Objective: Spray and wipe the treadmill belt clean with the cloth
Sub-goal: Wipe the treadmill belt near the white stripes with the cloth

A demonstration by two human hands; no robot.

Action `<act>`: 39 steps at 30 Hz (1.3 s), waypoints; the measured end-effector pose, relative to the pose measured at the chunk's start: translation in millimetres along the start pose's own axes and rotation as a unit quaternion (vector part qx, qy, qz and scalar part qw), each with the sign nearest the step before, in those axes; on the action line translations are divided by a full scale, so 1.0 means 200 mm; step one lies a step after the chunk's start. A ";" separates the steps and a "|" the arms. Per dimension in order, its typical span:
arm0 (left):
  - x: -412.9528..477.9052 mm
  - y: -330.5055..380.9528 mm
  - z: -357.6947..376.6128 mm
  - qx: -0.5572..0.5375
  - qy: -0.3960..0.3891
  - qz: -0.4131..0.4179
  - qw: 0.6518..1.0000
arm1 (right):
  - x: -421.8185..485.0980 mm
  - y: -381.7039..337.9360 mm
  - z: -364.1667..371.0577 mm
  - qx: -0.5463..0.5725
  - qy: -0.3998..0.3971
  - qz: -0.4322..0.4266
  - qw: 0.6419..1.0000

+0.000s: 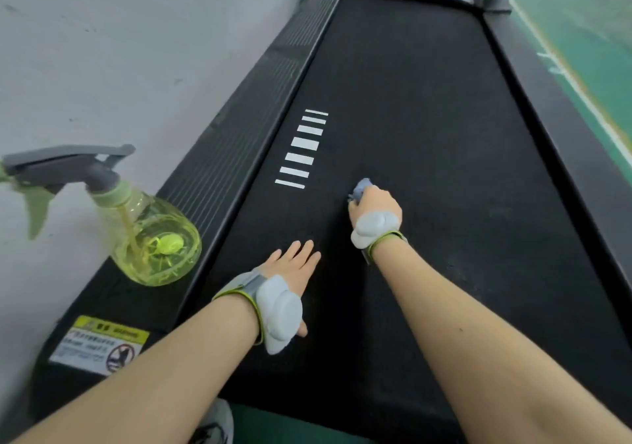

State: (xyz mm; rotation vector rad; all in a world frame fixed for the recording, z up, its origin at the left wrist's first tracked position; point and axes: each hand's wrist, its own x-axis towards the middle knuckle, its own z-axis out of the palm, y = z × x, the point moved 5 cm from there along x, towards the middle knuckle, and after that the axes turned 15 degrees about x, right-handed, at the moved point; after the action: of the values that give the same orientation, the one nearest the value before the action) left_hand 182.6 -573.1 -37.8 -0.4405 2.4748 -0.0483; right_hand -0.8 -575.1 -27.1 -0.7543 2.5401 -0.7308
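right, the cloth [360, 190] is a small blue-grey wad bunched under the right hand [375, 205], down on the treadmill belt [427, 101] about mid-width, just right of the white stripes [302, 151]. the fingers of that hand are curled round it and mostly hidden behind the knuckles, so only a tuft pokes out ahead. the left hand [294, 269] lies flat on the belt nearer the person, fingers [306, 250] straight and spread, gripping nothing; it looks like a brace.

now the risks. that wad is tiny against the wide black belt, so a tight bunch could mean narrow strokes and missed strips along the edges. weight on the flat left palm could nudge the belt if it rolls freely, and both hands would slide with it. i cannot tell whether the belt is wet; wiping it dry would likely just smear dust.

off to the left, the spray bottle [154, 238] stands upright on the side rail [239, 135], close to the belt's edge and near the left forearm. a sweeping elbow could tip it onto the belt or against the wall [102, 50]. a warning sticker [99, 344] sits on the rail's near end.
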 end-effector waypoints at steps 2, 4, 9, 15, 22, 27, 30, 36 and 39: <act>-0.01 -0.02 0.00 -0.007 0.007 -0.002 1.000 | -0.05 -0.14 0.11 -0.004 -0.027 -0.056 0.998; -0.01 -0.05 -0.01 -0.018 0.013 -0.001 1.000 | -0.10 -0.24 0.21 -0.012 -0.055 -0.110 0.992; 0.00 -0.03 -0.03 -0.033 0.015 0.007 0.999 | -0.09 -0.22 0.20 -0.080 -0.055 -0.158 0.983; -0.01 -0.04 -0.02 -0.052 -0.024 0.014 0.998 | 0.07 0.21 -0.17 -0.114 0.033 -0.026 0.993; -0.05 -0.07 0.01 -0.056 -0.037 0.012 0.998 | 0.11 0.56 -0.43 -0.049 0.103 0.128 0.985; -0.09 -0.10 0.04 -0.063 -0.039 0.007 0.997 | 0.13 0.34 -0.31 -0.017 0.100 0.098 0.990; -0.09 -0.11 0.05 -0.057 -0.044 0.003 0.997 | 0.13 0.11 -0.18 -0.002 0.067 0.051 0.996; -0.09 -0.10 0.00 -0.084 -0.040 -0.014 0.996 | -0.03 -0.36 0.24 -0.020 -0.059 -0.094 0.994; -0.08 -0.10 -0.01 -0.084 -0.037 -0.018 0.996 | -0.06 -0.40 0.30 -0.059 -0.104 -0.155 0.981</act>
State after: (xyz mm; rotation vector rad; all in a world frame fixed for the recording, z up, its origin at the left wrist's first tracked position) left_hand 200.0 -586.8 -24.9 -0.5472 2.4081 0.1594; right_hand 69.1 -648.0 -25.0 -1.2195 2.3180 -0.5625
